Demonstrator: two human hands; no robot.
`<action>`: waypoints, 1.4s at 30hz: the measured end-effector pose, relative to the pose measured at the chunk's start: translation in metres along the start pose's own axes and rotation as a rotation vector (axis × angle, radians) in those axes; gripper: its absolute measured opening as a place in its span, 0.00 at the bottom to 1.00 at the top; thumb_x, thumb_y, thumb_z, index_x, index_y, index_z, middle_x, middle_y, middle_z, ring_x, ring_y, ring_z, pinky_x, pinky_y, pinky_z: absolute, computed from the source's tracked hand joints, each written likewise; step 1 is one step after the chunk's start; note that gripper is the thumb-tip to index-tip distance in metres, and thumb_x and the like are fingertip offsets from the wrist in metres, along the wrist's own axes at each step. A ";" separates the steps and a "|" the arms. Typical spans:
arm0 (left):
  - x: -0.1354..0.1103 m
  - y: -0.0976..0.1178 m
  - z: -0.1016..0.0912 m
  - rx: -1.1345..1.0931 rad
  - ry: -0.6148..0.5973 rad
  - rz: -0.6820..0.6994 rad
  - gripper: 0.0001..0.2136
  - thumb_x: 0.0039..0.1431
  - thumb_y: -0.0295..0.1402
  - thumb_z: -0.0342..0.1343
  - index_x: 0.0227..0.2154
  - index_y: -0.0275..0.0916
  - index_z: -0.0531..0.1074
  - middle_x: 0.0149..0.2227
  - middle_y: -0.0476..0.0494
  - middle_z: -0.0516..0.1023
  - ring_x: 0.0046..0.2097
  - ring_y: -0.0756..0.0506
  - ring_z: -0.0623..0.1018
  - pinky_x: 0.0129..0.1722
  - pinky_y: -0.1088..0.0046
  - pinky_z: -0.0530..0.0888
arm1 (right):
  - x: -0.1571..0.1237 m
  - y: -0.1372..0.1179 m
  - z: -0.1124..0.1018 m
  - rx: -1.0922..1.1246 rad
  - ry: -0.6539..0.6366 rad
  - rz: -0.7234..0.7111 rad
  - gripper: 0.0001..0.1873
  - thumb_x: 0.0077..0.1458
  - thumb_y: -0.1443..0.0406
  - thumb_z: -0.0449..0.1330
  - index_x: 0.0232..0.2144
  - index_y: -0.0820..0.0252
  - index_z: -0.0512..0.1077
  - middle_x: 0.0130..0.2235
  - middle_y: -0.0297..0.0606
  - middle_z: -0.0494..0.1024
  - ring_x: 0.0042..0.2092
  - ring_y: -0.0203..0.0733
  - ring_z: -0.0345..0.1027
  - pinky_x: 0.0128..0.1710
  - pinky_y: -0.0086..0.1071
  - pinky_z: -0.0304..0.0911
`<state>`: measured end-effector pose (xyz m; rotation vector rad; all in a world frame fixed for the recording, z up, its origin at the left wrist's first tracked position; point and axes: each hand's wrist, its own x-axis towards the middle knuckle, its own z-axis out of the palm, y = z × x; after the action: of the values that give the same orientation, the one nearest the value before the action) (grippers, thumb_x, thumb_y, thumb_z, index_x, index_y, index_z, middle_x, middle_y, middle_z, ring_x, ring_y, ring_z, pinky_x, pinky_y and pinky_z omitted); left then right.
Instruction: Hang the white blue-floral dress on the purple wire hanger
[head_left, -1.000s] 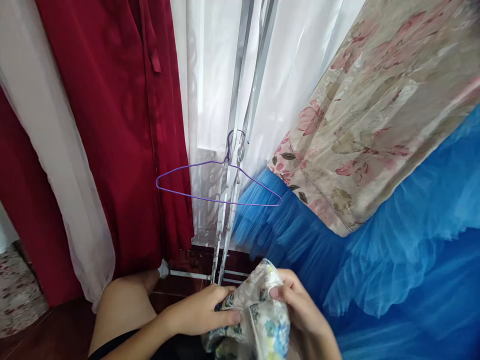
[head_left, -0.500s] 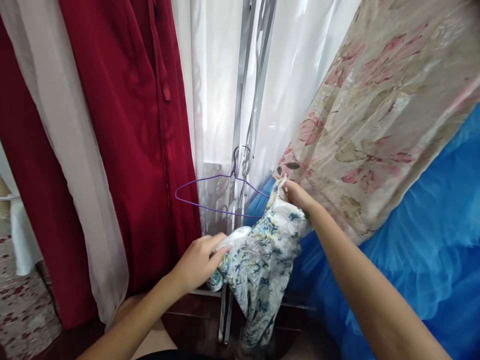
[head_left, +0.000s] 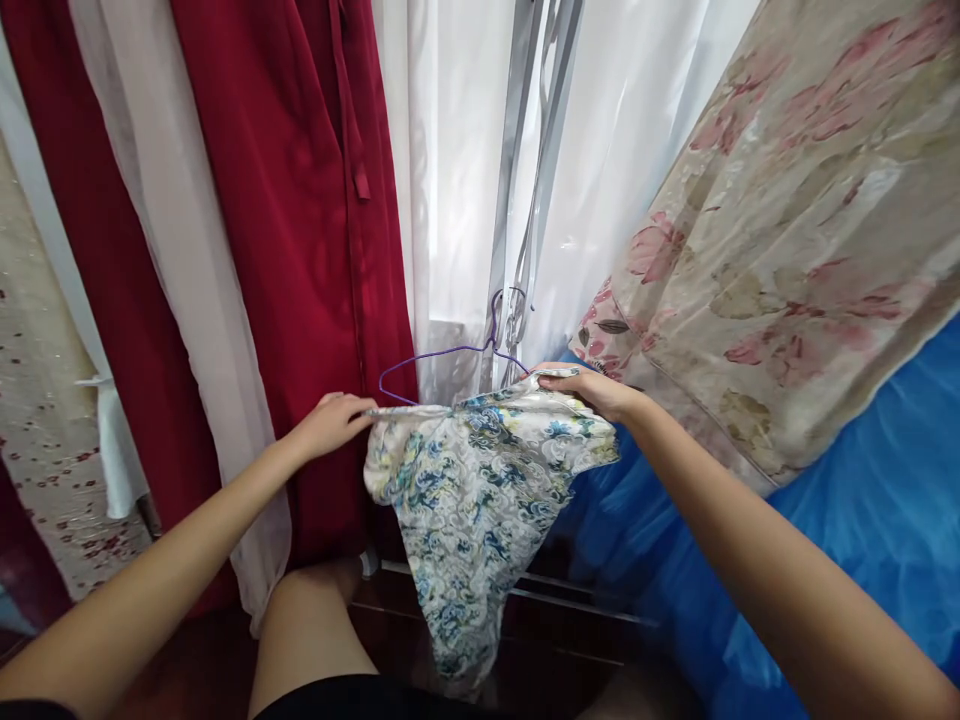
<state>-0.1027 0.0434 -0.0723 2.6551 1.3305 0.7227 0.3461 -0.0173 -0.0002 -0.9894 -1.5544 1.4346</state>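
A white garment with a blue, green and yellow floral print (head_left: 472, 500) hangs between my two hands, its lower end tapering toward the floor. My left hand (head_left: 334, 425) pinches its upper left edge. On the other side, my right hand (head_left: 589, 388) grips the upper right edge, fingers partly tucked behind the cloth. A purple wire hanger (head_left: 420, 354) hangs by its hook just behind the garment. The hanger's right arm and most of its lower bar are hidden by the cloth and my right hand.
Dark red cloth (head_left: 300, 250) and a pale sheer drape (head_left: 187, 240) hang at left. A grey metal stand (head_left: 517, 150) rises in front of white curtains (head_left: 622, 130). At right hang a beige floral dress (head_left: 787, 280) and blue tulle (head_left: 862, 500). My bare knee (head_left: 307, 620) is below.
My left hand has moved up and left, and the garment's top edge is now spread wide between both hands. It covers more of the hanger. The view has shifted slightly left.
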 end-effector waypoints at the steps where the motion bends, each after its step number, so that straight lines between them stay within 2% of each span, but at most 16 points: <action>1: 0.014 -0.004 -0.005 -0.014 0.060 -0.011 0.13 0.63 0.43 0.51 0.38 0.45 0.78 0.41 0.45 0.83 0.46 0.38 0.78 0.54 0.61 0.66 | 0.000 -0.001 0.000 -0.003 -0.001 -0.003 0.14 0.47 0.61 0.73 0.37 0.59 0.79 0.35 0.35 0.83 0.35 0.40 0.76 0.34 0.27 0.69; 5: 0.074 0.013 -0.024 -0.333 0.336 -0.092 0.09 0.56 0.38 0.54 0.37 0.42 0.74 0.42 0.42 0.82 0.42 0.40 0.79 0.45 0.65 0.73 | -0.003 -0.003 0.001 0.039 0.048 0.056 0.12 0.48 0.61 0.73 0.34 0.58 0.79 0.33 0.35 0.83 0.32 0.39 0.75 0.32 0.27 0.69; 9: 0.110 0.046 -0.027 -0.622 0.347 -0.330 0.19 0.51 0.43 0.62 0.43 0.40 0.69 0.35 0.46 0.77 0.29 0.46 0.75 0.30 0.72 0.70 | -0.015 0.009 -0.003 0.064 0.078 0.107 0.17 0.48 0.60 0.74 0.40 0.57 0.79 0.39 0.40 0.85 0.37 0.43 0.78 0.38 0.31 0.72; 12: 0.110 0.057 -0.020 -0.513 0.398 -0.368 0.22 0.48 0.51 0.66 0.35 0.38 0.70 0.29 0.48 0.73 0.29 0.47 0.71 0.30 0.74 0.67 | -0.032 0.033 -0.010 0.031 0.211 0.135 0.20 0.47 0.54 0.74 0.40 0.58 0.79 0.39 0.40 0.85 0.37 0.45 0.78 0.37 0.33 0.72; 15: 0.094 0.069 -0.015 -0.489 0.377 -0.165 0.22 0.60 0.54 0.53 0.26 0.37 0.69 0.26 0.48 0.70 0.31 0.47 0.69 0.32 0.74 0.65 | -0.053 0.055 -0.017 -0.049 0.326 0.068 0.21 0.47 0.48 0.72 0.30 0.60 0.78 0.30 0.37 0.82 0.30 0.42 0.74 0.31 0.31 0.67; 17: 0.080 0.083 -0.014 -0.452 0.367 -0.007 0.22 0.64 0.52 0.50 0.28 0.37 0.70 0.27 0.49 0.71 0.31 0.48 0.69 0.33 0.74 0.64 | -0.061 0.057 -0.018 -0.054 0.385 -0.044 0.21 0.47 0.48 0.72 0.24 0.59 0.74 0.25 0.33 0.78 0.26 0.38 0.68 0.27 0.30 0.62; 20: 0.069 0.103 -0.016 -0.294 0.445 0.069 0.17 0.62 0.48 0.56 0.32 0.37 0.73 0.29 0.50 0.74 0.32 0.48 0.70 0.34 0.74 0.64 | -0.060 0.034 -0.011 0.051 0.526 -0.179 0.19 0.43 0.51 0.74 0.23 0.57 0.73 0.24 0.33 0.77 0.25 0.39 0.67 0.28 0.32 0.63; 23: 0.075 0.108 -0.020 -0.177 0.521 0.031 0.14 0.61 0.45 0.57 0.32 0.37 0.74 0.28 0.50 0.73 0.30 0.49 0.69 0.33 0.74 0.61 | -0.058 -0.007 0.017 0.054 0.597 -0.281 0.16 0.46 0.52 0.72 0.26 0.56 0.76 0.27 0.35 0.78 0.30 0.45 0.71 0.32 0.34 0.66; 25: 0.083 0.100 -0.022 -0.183 0.569 -0.029 0.15 0.61 0.44 0.55 0.25 0.37 0.72 0.23 0.51 0.68 0.27 0.50 0.66 0.30 0.73 0.59 | -0.066 -0.031 0.050 -0.088 0.531 -0.381 0.15 0.53 0.51 0.68 0.29 0.55 0.78 0.29 0.35 0.79 0.34 0.45 0.73 0.35 0.34 0.67; 26: 0.086 0.096 -0.021 -0.231 0.597 -0.075 0.18 0.61 0.44 0.55 0.22 0.37 0.68 0.21 0.52 0.64 0.26 0.50 0.63 0.29 0.73 0.57 | -0.074 -0.040 0.070 -0.190 0.428 -0.423 0.16 0.58 0.50 0.64 0.32 0.55 0.79 0.31 0.35 0.79 0.36 0.45 0.74 0.37 0.34 0.68; 29: 0.085 0.090 -0.014 -0.546 0.672 -0.210 0.24 0.62 0.51 0.52 0.17 0.41 0.58 0.19 0.51 0.58 0.24 0.50 0.59 0.26 0.71 0.56 | -0.099 -0.049 0.123 -0.511 -0.101 -0.491 0.17 0.67 0.53 0.56 0.48 0.53 0.78 0.46 0.38 0.81 0.49 0.48 0.74 0.52 0.41 0.68; 31: 0.077 0.102 -0.009 -0.786 0.686 -0.230 0.26 0.62 0.55 0.50 0.17 0.42 0.54 0.20 0.51 0.57 0.24 0.50 0.58 0.25 0.71 0.57 | -0.106 -0.040 0.140 -0.673 -0.247 -0.554 0.20 0.65 0.55 0.59 0.57 0.52 0.73 0.55 0.41 0.77 0.58 0.50 0.69 0.60 0.45 0.63; 33: 0.067 0.127 -0.005 -0.984 0.619 -0.173 0.27 0.62 0.57 0.51 0.19 0.42 0.53 0.21 0.50 0.58 0.24 0.50 0.59 0.26 0.71 0.60 | -0.100 -0.023 0.137 -0.779 -0.179 -0.588 0.26 0.63 0.56 0.62 0.62 0.53 0.68 0.61 0.45 0.72 0.63 0.52 0.63 0.65 0.46 0.57; 37: 0.048 0.196 -0.005 -1.291 0.239 -0.017 0.24 0.63 0.57 0.51 0.24 0.41 0.57 0.23 0.51 0.60 0.25 0.50 0.64 0.30 0.70 0.68 | -0.068 0.013 0.111 -0.754 0.188 -0.538 0.28 0.65 0.54 0.58 0.63 0.56 0.64 0.62 0.48 0.68 0.61 0.53 0.64 0.62 0.49 0.59; 40: 0.041 0.231 -0.009 -1.400 0.006 0.047 0.22 0.60 0.57 0.55 0.32 0.41 0.65 0.28 0.48 0.71 0.29 0.48 0.74 0.37 0.66 0.75 | -0.064 0.030 0.104 -0.540 0.240 -0.449 0.19 0.67 0.51 0.55 0.43 0.58 0.76 0.41 0.40 0.78 0.41 0.46 0.71 0.41 0.37 0.67; 42: 0.039 0.236 -0.009 -1.445 -0.093 0.086 0.22 0.51 0.52 0.66 0.39 0.41 0.70 0.40 0.41 0.79 0.42 0.42 0.80 0.46 0.61 0.77 | -0.078 0.037 0.102 -0.360 0.305 -0.413 0.22 0.66 0.50 0.55 0.30 0.59 0.75 0.27 0.34 0.72 0.29 0.39 0.64 0.29 0.32 0.60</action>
<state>0.0866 -0.0738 0.0157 1.4946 0.3073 0.9882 0.2841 -0.1264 -0.0457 -0.9640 -1.6912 0.7002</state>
